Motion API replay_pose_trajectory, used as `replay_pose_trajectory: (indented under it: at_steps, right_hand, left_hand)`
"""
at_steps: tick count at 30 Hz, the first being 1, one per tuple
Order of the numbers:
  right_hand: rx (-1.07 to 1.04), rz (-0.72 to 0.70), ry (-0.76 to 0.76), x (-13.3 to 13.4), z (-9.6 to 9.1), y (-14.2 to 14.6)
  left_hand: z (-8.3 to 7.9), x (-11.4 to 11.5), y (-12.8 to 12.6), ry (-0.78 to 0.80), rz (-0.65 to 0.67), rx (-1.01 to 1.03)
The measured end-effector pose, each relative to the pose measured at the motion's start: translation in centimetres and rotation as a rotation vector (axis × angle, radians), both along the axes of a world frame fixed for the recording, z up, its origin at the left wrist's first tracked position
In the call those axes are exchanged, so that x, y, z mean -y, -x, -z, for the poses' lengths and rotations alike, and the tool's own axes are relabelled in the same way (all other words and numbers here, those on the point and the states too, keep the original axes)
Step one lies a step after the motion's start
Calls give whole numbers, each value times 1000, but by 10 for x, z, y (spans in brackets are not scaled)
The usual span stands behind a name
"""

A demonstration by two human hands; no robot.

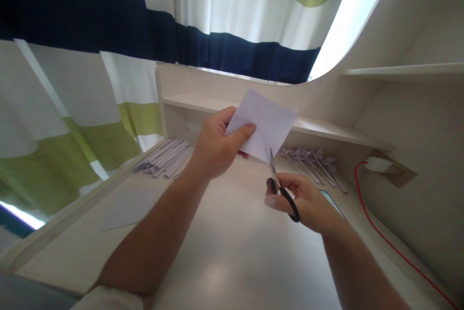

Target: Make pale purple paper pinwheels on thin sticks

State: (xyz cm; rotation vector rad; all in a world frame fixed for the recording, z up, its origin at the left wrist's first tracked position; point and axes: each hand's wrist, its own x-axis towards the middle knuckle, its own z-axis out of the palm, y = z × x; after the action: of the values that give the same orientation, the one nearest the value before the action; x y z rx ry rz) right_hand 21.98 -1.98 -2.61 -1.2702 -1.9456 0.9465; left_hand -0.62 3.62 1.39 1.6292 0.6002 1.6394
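Observation:
A square sheet of pale lilac paper (268,119) is pinched in my left hand (221,143), thumb on its face and fingers behind. Faint crease lines run across it. My right hand (304,201) grips black-handled scissors (286,199), with fingers in the handle loops. The scissor blades point up and meet the paper's lower edge close to its bottom corner. Whether they have cut into the sheet I cannot tell. Both hands are raised above the white desk (232,242).
Several rolled paper sticks (166,155) lie at the back left. Paper pinwheels on sticks (315,160) lie at the back right. A sheet of paper (126,206) rests on the left. Behind my right wrist is a phone (331,201). A red cable (380,232) runs from a white plug (379,164).

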Motion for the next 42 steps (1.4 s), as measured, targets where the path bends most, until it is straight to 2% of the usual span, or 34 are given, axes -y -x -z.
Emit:
replay_pose_trajectory:
  at_steps: [17,25,30,33,39,42]
  right_hand:
    - [-9,92,-71,-4,6,-7]
    - [-33,1,-43,-3,1,-6]
    - [-13,-6,-32,-2,3,-7]
    - [-16,-22,-29,-2,4,-6]
    - [-56,-21,9,0,2,-4]
    - [-76,-16,30,-1,2,-5]
  left_hand:
    - [0,0,-1,1,11,-4]
    - [2,1,-1,-43,-1,12]
    - [2,3,-3,-54,-4,28]
    - [3,3,-5,-84,-45,13]
    - [6,8,-7,-230,-235,-52]
    - [6,10,-8,-277,-279,-64]
